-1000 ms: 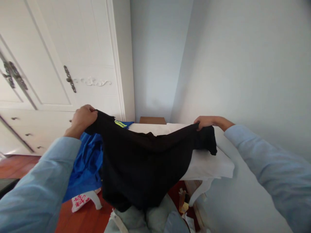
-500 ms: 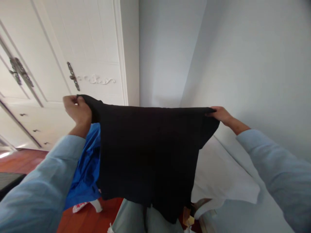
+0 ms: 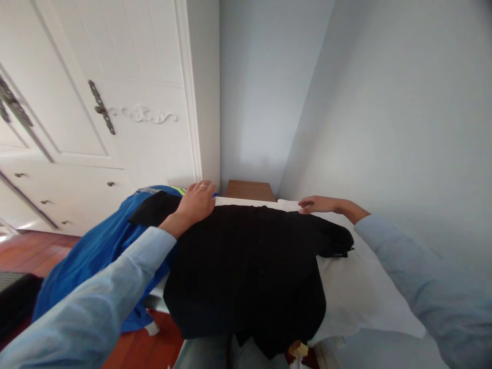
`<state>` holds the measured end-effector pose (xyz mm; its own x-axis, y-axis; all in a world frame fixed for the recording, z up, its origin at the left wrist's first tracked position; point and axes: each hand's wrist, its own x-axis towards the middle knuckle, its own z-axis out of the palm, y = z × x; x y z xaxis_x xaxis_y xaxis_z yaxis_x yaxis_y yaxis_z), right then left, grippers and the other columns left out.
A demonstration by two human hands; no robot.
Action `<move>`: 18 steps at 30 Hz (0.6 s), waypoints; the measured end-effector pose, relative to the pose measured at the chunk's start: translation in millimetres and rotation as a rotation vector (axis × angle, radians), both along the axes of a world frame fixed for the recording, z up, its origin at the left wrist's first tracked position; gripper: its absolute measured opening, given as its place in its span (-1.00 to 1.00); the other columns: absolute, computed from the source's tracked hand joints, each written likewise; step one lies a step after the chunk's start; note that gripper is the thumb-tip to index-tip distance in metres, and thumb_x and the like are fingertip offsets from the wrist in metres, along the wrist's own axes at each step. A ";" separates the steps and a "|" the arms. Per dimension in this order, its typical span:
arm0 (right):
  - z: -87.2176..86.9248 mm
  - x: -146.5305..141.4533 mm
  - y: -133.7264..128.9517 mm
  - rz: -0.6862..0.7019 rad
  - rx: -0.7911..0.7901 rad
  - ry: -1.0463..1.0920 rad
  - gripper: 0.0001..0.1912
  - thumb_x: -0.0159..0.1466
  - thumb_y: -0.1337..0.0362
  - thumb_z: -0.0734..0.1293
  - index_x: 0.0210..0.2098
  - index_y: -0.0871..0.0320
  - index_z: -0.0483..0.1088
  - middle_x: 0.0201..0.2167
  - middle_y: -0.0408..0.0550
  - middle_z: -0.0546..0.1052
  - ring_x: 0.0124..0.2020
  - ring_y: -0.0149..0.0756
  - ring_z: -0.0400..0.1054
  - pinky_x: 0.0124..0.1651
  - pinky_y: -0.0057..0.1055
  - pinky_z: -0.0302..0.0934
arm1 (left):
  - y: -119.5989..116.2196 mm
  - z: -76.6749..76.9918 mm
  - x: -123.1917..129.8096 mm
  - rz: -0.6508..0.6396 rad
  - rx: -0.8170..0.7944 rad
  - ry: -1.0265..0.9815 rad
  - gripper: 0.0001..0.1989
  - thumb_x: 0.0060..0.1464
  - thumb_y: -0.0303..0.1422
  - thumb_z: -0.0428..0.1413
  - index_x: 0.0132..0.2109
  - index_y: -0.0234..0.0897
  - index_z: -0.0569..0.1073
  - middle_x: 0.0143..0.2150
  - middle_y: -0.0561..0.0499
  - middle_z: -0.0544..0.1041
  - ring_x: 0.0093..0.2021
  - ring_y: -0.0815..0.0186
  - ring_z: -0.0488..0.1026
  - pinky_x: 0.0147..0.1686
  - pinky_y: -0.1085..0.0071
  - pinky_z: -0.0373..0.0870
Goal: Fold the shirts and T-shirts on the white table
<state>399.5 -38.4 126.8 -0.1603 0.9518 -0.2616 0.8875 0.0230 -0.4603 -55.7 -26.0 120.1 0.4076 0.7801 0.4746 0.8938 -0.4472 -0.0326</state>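
Observation:
A black short-sleeved shirt (image 3: 246, 266) lies spread out in front of me, its lower edge hanging over my knees. My left hand (image 3: 198, 202) rests on its left shoulder with the fingers laid flat over the far edge; a ring shows on one finger. At the right shoulder edge, my right hand (image 3: 317, 204) touches the cloth with its fingers pointing left and the thumb a little apart. Beneath the shirt is a white cloth (image 3: 357, 287), seen mostly on the right. Blue clothing (image 3: 100, 256) lies under the black left sleeve.
A white wardrobe (image 3: 154, 66) with dark metal handles stands at the left. Pale walls (image 3: 384, 102) meet behind, with a small brown wooden surface (image 3: 249, 189) in the corner. Reddish wood floor (image 3: 126, 343) shows below, and a dark object (image 3: 19, 297) sits at far left.
The black shirt, held up stretched between both hands before, has come down flat onto the white cloth. Both hands have let go of the sleeves and moved inward to the shoulders.

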 end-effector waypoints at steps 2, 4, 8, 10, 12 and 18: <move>-7.4 -17.2 16.2 0.004 0.060 -0.003 -0.44 0.20 -0.12 0.37 -0.01 0.18 0.52 0.00 0.18 0.57 -0.04 -0.08 0.48 0.00 -0.25 0.36 | 10.5 -11.1 21.5 -0.071 -0.165 -0.031 -0.65 0.25 -0.29 -0.01 0.11 -0.29 0.44 0.20 -0.25 0.45 0.26 0.04 0.36 0.27 0.14 0.24; -22.3 -34.7 31.4 -0.016 0.094 -0.069 -0.53 0.25 -0.05 0.34 -0.10 0.22 0.53 -0.16 0.15 0.60 -0.17 -0.14 0.49 -0.13 -0.30 0.37 | 23.7 -26.5 34.8 -0.043 -0.311 -0.063 -0.64 0.26 -0.25 -0.01 0.08 -0.33 0.47 0.15 -0.28 0.48 0.24 0.02 0.38 0.26 0.15 0.25; -55.2 -62.7 50.3 -0.022 0.150 -0.146 -0.66 0.10 0.16 0.46 -0.18 0.23 0.54 -0.21 0.15 0.60 -0.20 -0.11 0.47 -0.12 -0.28 0.34 | 46.6 -54.2 38.9 -0.021 -0.466 -0.068 -0.52 0.07 -0.16 0.20 0.08 -0.33 0.49 0.07 -0.23 0.57 0.09 0.06 0.51 0.09 0.29 0.40; -62.9 -71.8 50.9 0.006 0.163 -0.145 -0.70 0.01 0.24 0.50 -0.24 0.18 0.56 -0.26 0.08 0.60 -0.25 -0.13 0.47 -0.16 -0.31 0.34 | 50.6 -60.0 35.7 -0.026 -0.491 -0.064 -0.59 -0.01 -0.25 0.24 0.01 -0.27 0.54 0.00 -0.14 0.61 0.02 0.10 0.54 0.03 0.35 0.43; -62.6 -78.2 45.4 0.039 0.179 -0.138 -0.80 0.03 0.30 0.46 -0.30 0.14 0.56 -0.33 -0.01 0.59 -0.29 -0.15 0.47 -0.18 -0.33 0.33 | 47.8 -59.7 32.6 -0.017 -0.470 -0.067 -0.72 0.00 -0.33 0.21 -0.09 -0.24 0.57 -0.05 -0.13 0.61 0.00 0.10 0.54 0.03 0.34 0.42; -56.7 -80.5 5.3 0.145 0.797 -0.119 -0.71 0.31 0.36 0.18 -0.13 0.15 0.52 -0.13 0.15 0.55 -0.06 -0.07 0.40 0.07 -0.18 0.24 | 17.9 -50.0 21.0 0.040 -0.067 -0.105 -0.64 0.30 -0.34 -0.14 0.03 -0.26 0.50 0.07 -0.25 0.49 0.18 -0.02 0.36 0.20 0.06 0.21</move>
